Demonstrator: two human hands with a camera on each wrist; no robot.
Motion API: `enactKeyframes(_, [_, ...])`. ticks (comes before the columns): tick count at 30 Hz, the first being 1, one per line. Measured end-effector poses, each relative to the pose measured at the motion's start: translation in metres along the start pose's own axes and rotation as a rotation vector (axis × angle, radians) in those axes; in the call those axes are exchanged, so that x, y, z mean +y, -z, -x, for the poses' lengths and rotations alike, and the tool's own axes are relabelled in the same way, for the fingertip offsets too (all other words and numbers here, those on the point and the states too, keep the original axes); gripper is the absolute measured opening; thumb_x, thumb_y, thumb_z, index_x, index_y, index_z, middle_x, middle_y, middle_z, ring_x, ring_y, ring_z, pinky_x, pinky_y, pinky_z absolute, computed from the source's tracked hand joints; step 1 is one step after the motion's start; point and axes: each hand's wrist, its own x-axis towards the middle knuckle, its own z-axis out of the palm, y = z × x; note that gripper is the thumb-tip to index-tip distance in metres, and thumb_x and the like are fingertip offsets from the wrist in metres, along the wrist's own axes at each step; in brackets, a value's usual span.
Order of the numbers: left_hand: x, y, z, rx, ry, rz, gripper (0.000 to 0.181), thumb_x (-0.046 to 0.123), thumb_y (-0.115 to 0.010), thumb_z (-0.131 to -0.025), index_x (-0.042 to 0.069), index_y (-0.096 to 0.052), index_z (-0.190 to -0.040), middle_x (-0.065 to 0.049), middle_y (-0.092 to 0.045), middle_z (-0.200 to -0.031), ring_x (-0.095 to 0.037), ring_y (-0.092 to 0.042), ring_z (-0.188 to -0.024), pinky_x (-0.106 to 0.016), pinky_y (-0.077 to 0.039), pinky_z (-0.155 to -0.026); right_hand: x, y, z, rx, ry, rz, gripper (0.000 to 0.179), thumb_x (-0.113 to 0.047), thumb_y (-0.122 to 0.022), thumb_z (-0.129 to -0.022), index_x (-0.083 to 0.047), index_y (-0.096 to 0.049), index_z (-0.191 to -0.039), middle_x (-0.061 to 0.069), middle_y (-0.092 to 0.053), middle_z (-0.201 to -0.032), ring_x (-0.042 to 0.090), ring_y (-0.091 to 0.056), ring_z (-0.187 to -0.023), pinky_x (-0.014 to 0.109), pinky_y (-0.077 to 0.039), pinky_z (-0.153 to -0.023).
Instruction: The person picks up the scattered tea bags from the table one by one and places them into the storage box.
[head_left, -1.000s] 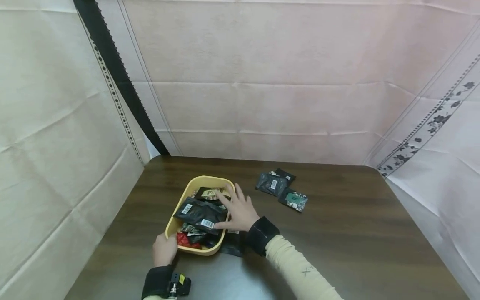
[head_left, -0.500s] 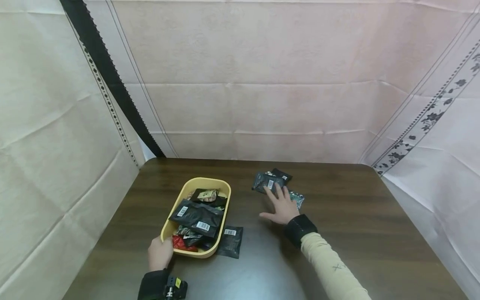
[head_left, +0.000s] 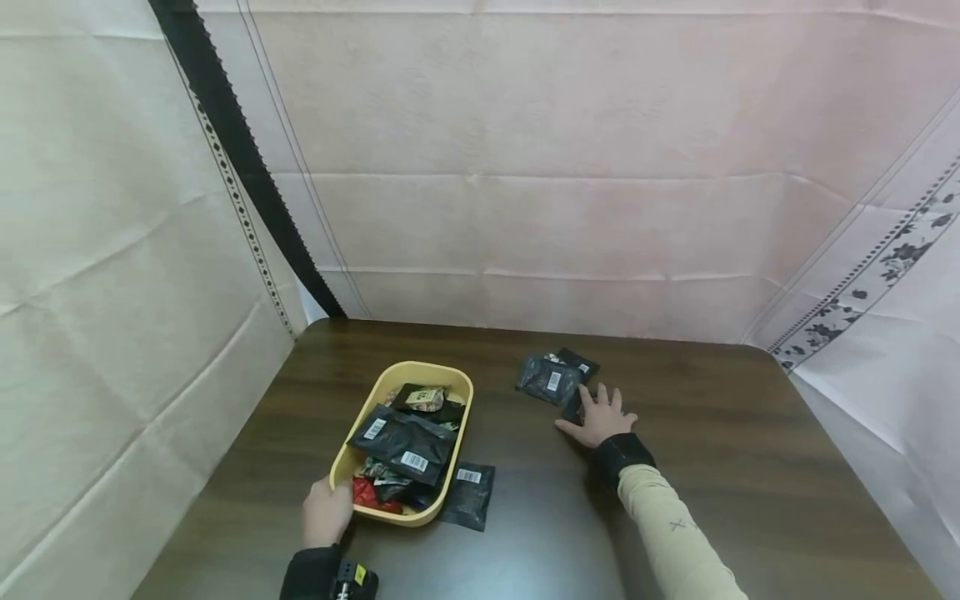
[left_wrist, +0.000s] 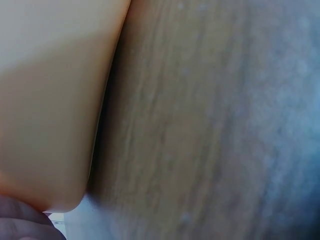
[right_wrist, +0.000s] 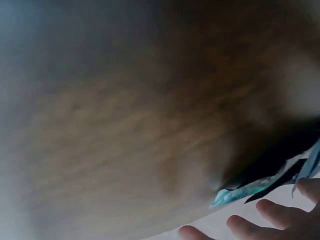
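Note:
My left hand [head_left: 327,512] grips the near left corner of a yellow plastic basket [head_left: 397,518], whose wall [left_wrist: 45,125] fills the left of the left wrist view. Inside lie black packets [head_left: 397,450] with white barcode labels and a red packet [head_left: 375,497]. My right hand [head_left: 600,421], fingers spread, reaches over a black packet [head_left: 572,407] at the back right of the table; the hand hides most of it. In the right wrist view, the fingers hang beside a packet's teal edge [right_wrist: 235,195]. Whether they touch it I cannot tell.
Beyond the right hand, a black packet [head_left: 550,379] overlaps another black packet [head_left: 579,361]. One more black packet [head_left: 470,500] lies against the basket's right side, partly hidden by it. The brown wooden table [head_left: 720,467] ends at a pale cloth backdrop [head_left: 570,250].
My right hand has moved from over the basket to the loose packets at the back right, then slightly further right over the green-labelled one. The left hand stays at the basket.

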Motion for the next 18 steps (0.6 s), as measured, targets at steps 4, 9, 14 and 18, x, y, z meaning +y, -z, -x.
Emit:
enactKeyframes(4, [-0.001, -0.002, 0.0, -0.002, 0.003, 0.0, 0.038, 0.01, -0.034, -0.089, -0.016, -0.052, -0.111, -0.033, -0.055, -0.107, -0.04, -0.054, -0.091, -0.053, -0.041, -0.077, 0.0, -0.002, -0.004, -0.065, -0.053, 0.006, 0.088, -0.068, -0.049, -0.074, -0.013, -0.032, -0.141, 0.027, -0.026, -0.141, 0.052, -0.017, -0.126, 0.074, -0.023, -0.08])
enactKeyframes(9, [-0.003, -0.004, -0.001, 0.006, -0.001, -0.004, 0.035, 0.01, -0.036, -0.089, -0.015, -0.054, -0.106, -0.029, -0.059, -0.096, -0.033, -0.053, -0.078, -0.046, -0.043, -0.068, -0.003, 0.002, -0.002, -0.054, -0.054, 0.006, 0.075, -0.059, -0.055, -0.078, -0.012, -0.043, -0.135, 0.028, -0.036, -0.133, 0.052, -0.033, -0.114, 0.069, -0.031, -0.078])
enactKeyframes(14, [-0.003, -0.002, 0.0, 0.013, -0.021, 0.01, 0.034, 0.01, -0.037, -0.089, -0.015, -0.055, -0.104, -0.029, -0.059, -0.095, -0.032, -0.052, -0.076, -0.045, -0.042, -0.066, -0.011, 0.001, -0.001, 0.003, -0.022, -0.01, 0.055, -0.044, -0.06, -0.082, -0.014, -0.05, -0.128, 0.026, -0.041, -0.122, 0.048, -0.037, -0.105, 0.065, -0.036, -0.073])
enactKeyframes(18, [-0.001, -0.002, 0.0, 0.007, -0.023, 0.028, 0.035, 0.009, -0.037, -0.089, -0.017, -0.052, -0.108, -0.031, -0.057, -0.098, -0.033, -0.052, -0.077, -0.046, -0.043, -0.068, -0.014, -0.004, -0.001, 0.067, 0.047, -0.03, 0.03, -0.027, -0.061, -0.086, -0.018, -0.055, -0.114, 0.022, -0.049, -0.104, 0.045, -0.045, -0.092, 0.058, -0.043, -0.062])
